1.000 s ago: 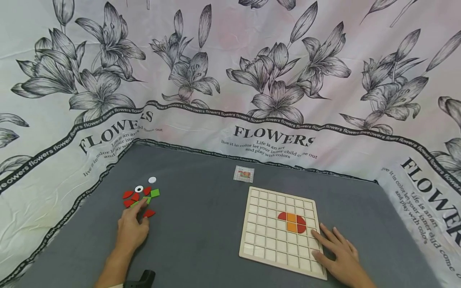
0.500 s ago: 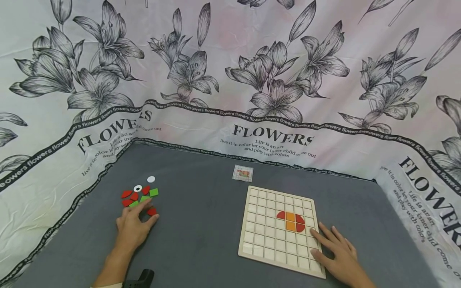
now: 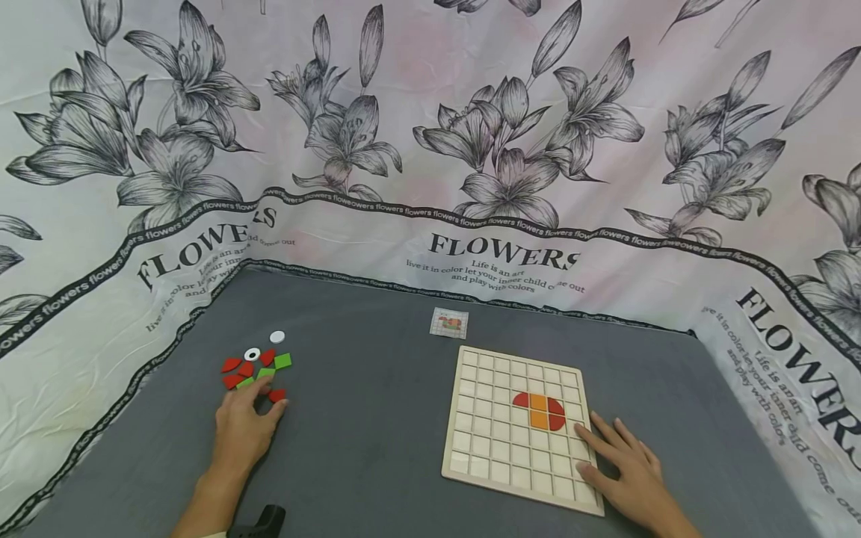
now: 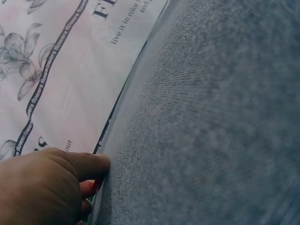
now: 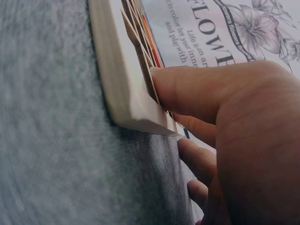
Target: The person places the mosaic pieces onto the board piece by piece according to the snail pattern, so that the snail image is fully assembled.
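My left hand point(image 3: 244, 427) is down at a group of small flat puzzle tiles on the left of the table. Its thumb and index finger pinch a red tile point(image 3: 277, 395) with a curved edge, low at the cloth. In the left wrist view a sliver of that red tile point(image 4: 97, 184) shows between thumb and fingers; the rest is hidden. My right hand point(image 3: 631, 469) lies with spread fingers at the right edge of a square wooden grid board point(image 3: 494, 430), thumb and index fingertip resting on it. Red tiles point(image 3: 556, 414) and orange tiles point(image 3: 539, 411) sit in its cells.
Beyond my left hand lie several red tiles point(image 3: 232, 365), green tiles point(image 3: 282, 361), a white disc point(image 3: 277, 337) and a white disc with a black dot point(image 3: 252, 354). A small picture card point(image 3: 449, 323) lies behind the board. Flower-printed fabric point(image 3: 498, 246) borders the grey table.
My left thumb has moved right, around the near side of the red tile, and the tile has turned slightly. My right hand stays on the board's edge.
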Tool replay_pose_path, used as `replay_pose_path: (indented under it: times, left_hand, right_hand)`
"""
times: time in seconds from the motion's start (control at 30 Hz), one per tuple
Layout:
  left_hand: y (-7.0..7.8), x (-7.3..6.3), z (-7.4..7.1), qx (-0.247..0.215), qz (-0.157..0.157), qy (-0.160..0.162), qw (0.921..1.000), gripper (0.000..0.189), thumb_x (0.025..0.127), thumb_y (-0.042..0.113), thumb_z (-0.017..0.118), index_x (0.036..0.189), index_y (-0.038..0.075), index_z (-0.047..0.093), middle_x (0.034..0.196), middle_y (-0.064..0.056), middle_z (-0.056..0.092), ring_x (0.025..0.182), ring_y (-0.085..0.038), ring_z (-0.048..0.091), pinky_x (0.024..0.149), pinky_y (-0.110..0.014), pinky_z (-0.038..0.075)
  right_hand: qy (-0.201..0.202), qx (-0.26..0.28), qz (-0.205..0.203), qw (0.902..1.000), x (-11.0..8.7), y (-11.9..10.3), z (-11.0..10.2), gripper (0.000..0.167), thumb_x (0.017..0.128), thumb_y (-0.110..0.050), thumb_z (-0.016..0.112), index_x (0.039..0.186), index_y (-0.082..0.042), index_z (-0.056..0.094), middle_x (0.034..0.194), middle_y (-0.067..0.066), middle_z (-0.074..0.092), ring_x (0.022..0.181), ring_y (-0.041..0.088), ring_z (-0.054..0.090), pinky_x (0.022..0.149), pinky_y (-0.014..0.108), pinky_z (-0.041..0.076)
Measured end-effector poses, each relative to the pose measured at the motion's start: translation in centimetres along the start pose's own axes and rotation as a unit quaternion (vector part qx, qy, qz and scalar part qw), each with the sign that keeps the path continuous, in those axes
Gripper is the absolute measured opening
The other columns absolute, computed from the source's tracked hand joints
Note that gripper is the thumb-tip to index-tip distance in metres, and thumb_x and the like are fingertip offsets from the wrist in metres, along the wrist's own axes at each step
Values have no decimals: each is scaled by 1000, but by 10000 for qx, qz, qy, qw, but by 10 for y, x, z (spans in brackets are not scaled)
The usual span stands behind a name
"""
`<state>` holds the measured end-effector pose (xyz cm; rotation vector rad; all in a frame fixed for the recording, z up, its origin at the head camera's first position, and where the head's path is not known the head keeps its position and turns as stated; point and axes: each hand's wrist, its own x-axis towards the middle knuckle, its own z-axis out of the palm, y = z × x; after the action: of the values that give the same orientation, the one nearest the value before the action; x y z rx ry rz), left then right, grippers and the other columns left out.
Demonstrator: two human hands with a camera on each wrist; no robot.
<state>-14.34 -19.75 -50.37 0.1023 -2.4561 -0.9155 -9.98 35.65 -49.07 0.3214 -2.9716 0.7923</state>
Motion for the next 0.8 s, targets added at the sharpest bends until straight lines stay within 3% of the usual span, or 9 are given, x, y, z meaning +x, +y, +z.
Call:
replay_pose_path:
  times: [0.17,0.4,0.57,0.8]
  left_hand:
    - [5,2,1,-90,252,375,9989,44,72,2,84,112,-4,67,97,-17,66,94,-35,59,85,-51,42]
    - [28,6,4,-509,1430,894,9844,47,61,-3,88,104,-6,70,92,-14,68,78,-28,65,70,-36,46]
    - [49,9,9,-867,1959,969,9720,50,58,-5,89,105,-5,70,93,-11,68,76,-25,65,67,-33,49]
    - [76,11,25,-1349,2304,812,9603,55,57,-8,89,108,-4,70,94,-10,68,77,-23,65,65,-38,52]
  right_hand:
    - [36,66,-69,9999,0,-1,-1,54,92,-34,66,140,-13,54,149,22,35,133,53,19,91,75,9]
    - [-11,51,-6,10000,0,-5,-1,54,91,-35,66,139,-13,54,148,21,35,133,53,20,91,74,10]
    - [7,71,6,10000,-1,-6,-2,54,91,-35,66,139,-13,55,148,22,36,132,54,21,91,74,11]
    - [74,84,-30,9999,0,-6,-3,53,91,-34,67,139,-14,55,148,21,36,132,54,21,90,74,11]
